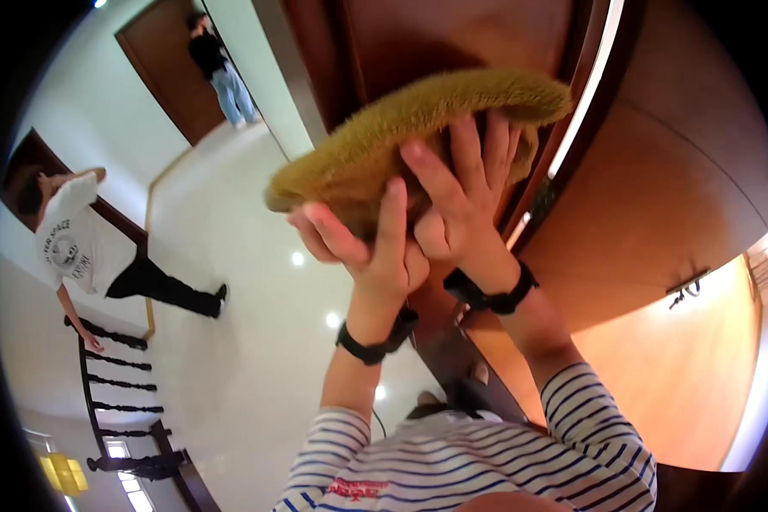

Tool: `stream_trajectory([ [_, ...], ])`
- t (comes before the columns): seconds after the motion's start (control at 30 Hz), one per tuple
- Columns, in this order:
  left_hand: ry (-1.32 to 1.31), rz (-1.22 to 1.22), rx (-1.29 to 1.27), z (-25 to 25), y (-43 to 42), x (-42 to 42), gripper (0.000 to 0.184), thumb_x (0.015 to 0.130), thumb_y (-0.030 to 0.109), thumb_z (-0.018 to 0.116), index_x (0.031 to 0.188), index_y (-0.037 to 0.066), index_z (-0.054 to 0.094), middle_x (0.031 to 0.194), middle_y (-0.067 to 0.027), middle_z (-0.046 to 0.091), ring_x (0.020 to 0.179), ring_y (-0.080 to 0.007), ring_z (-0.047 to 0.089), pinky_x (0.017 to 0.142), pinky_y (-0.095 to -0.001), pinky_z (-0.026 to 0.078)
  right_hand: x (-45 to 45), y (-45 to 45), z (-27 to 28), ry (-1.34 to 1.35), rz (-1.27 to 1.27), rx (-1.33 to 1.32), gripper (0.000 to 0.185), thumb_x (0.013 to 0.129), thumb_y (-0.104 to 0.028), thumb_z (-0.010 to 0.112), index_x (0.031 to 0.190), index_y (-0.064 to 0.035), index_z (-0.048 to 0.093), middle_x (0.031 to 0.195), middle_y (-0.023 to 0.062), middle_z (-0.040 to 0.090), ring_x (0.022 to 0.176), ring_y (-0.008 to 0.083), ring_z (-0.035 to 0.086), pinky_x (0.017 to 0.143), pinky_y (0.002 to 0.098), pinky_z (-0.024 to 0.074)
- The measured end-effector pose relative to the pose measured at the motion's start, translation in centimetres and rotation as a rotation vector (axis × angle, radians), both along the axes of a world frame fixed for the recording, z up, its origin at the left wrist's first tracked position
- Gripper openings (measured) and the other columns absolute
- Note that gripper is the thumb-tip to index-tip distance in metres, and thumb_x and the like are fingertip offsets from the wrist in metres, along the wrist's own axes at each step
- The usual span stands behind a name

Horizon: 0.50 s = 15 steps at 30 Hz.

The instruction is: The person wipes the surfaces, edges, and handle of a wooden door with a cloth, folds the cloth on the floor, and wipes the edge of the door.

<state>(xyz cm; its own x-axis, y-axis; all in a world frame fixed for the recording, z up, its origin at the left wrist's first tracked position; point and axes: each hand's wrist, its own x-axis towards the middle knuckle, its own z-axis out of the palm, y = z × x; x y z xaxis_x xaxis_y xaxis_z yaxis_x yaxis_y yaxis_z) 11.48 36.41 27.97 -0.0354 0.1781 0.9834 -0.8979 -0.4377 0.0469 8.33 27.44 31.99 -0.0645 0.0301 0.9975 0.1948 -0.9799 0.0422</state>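
Note:
A folded mustard-brown plush cloth (435,107) is held up in front of the dark wooden door, spanning both hands. My left hand (367,243) supports its lower left part, fingers spread against the underside and the thumb side toward the middle. Further right, my right hand (465,192) presses into the cloth from below, with some fingertips hidden in its fold. Each wrist wears a black band with a small dark box.
A wooden door (469,34) stands close behind the cloth, and a broad wooden panel (657,188) curves off to the right. On the left are a person in a white shirt (81,239), a dark stair railing (119,384) and, farther back, another person (218,68).

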Motion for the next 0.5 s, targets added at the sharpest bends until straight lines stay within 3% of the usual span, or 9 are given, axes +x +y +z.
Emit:
stream_trajectory([
  [0.13, 0.143, -0.127, 0.177, 0.5, 1.3, -0.3, 0.042, 0.095, 0.040, 0.043, 0.122, 0.011, 0.058, 0.148, -0.0287, 0.006, 0.136, -0.0496, 0.007, 0.108, -0.0573, 0.017, -0.8, 0.0, 0.1, 0.063, -0.013, 0.018, 0.044, 0.071, -0.031, 0.049, 0.112, -0.0329, 0.065, 0.126, 0.0034, 0.055, 0.115, 0.0322, 0.048, 0.098, 0.0435, 0.0307],
  [0.17, 0.105, -0.220, 0.141, 0.9, 0.8, 0.2, 0.044, 0.095, 0.040, 0.043, 0.127, 0.011, 0.053, 0.148, -0.0289, 0.006, 0.135, -0.0500, 0.009, 0.107, -0.0573, 0.019, -0.5, -0.7, 0.0, 0.068, -0.091, -0.098, 0.042, 0.079, -0.033, 0.049, 0.119, -0.0289, 0.061, 0.129, 0.0079, 0.052, 0.120, 0.0354, 0.042, 0.102, 0.0468, 0.0262],
  [0.23, 0.083, -0.328, 0.125, 0.7, 1.0, 0.5, 0.047, 0.095, 0.040, 0.043, 0.131, 0.011, 0.049, 0.148, -0.0291, 0.005, 0.134, -0.0504, 0.012, 0.107, -0.0572, 0.021, -0.4, -0.1, 0.2, 0.047, -0.087, -0.050, 0.036, 0.084, -0.036, 0.049, 0.117, -0.0302, 0.063, 0.130, 0.0074, 0.052, 0.122, 0.0348, 0.042, 0.105, 0.0476, 0.0244],
  [0.27, 0.045, -0.327, 0.167, 0.8, 1.0, 1.2, 0.051, 0.096, 0.039, 0.041, 0.137, 0.010, 0.036, 0.148, -0.0261, 0.002, 0.134, -0.0479, 0.016, 0.107, -0.0554, 0.024, -0.4, 0.1, 0.3, 0.037, -0.084, -0.026, 0.033, 0.087, -0.037, 0.049, 0.116, -0.0309, 0.064, 0.131, 0.0071, 0.052, 0.123, 0.0346, 0.041, 0.107, 0.0480, 0.0235],
  [0.33, 0.012, -0.320, 0.213, 0.7, 0.6, 1.4, 0.056, 0.097, 0.038, 0.039, 0.143, 0.009, 0.024, 0.149, -0.0231, -0.001, 0.134, -0.0455, 0.019, 0.108, -0.0536, 0.027, -0.2, -0.5, 0.3, 0.035, -0.128, -0.131, 0.034, 0.087, -0.038, 0.050, 0.117, -0.0304, 0.064, 0.131, 0.0051, 0.052, 0.123, 0.0336, 0.042, 0.106, 0.0471, 0.0245],
  [0.37, 0.122, -0.380, 0.145, 0.6, 0.4, 0.8, 0.057, 0.097, 0.037, 0.037, 0.143, 0.007, 0.022, 0.149, -0.0226, -0.001, 0.134, -0.0445, 0.019, 0.108, -0.0528, 0.027, 0.0, -0.6, 0.2, 0.028, -0.128, -0.151, 0.034, 0.087, -0.038, 0.051, 0.117, -0.0304, 0.064, 0.131, 0.0042, 0.052, 0.122, 0.0330, 0.043, 0.106, 0.0468, 0.0254],
  [0.47, 0.039, -0.324, 0.212, 0.0, 1.2, 1.0, 0.050, 0.096, 0.029, 0.041, 0.138, 0.004, 0.034, 0.148, -0.0263, 0.001, 0.135, -0.0476, 0.014, 0.108, -0.0561, 0.019, 0.2, -0.8, -0.2, -0.017, -0.086, -0.147, 0.034, 0.085, -0.036, 0.054, 0.116, -0.0306, 0.064, 0.131, 0.0031, 0.052, 0.122, 0.0313, 0.044, 0.105, 0.0470, 0.0280],
  [0.5, 0.048, -0.245, 0.269, -0.2, 1.5, 1.1, 0.053, 0.097, 0.031, 0.039, 0.140, 0.003, 0.028, 0.148, -0.0234, 0.001, 0.135, -0.0446, 0.016, 0.109, -0.0531, 0.023, 0.0, -0.9, -0.2, -0.014, -0.099, -0.150, 0.034, 0.084, -0.036, 0.055, 0.116, -0.0309, 0.064, 0.131, 0.0027, 0.052, 0.122, 0.0305, 0.044, 0.104, 0.0472, 0.0287],
])
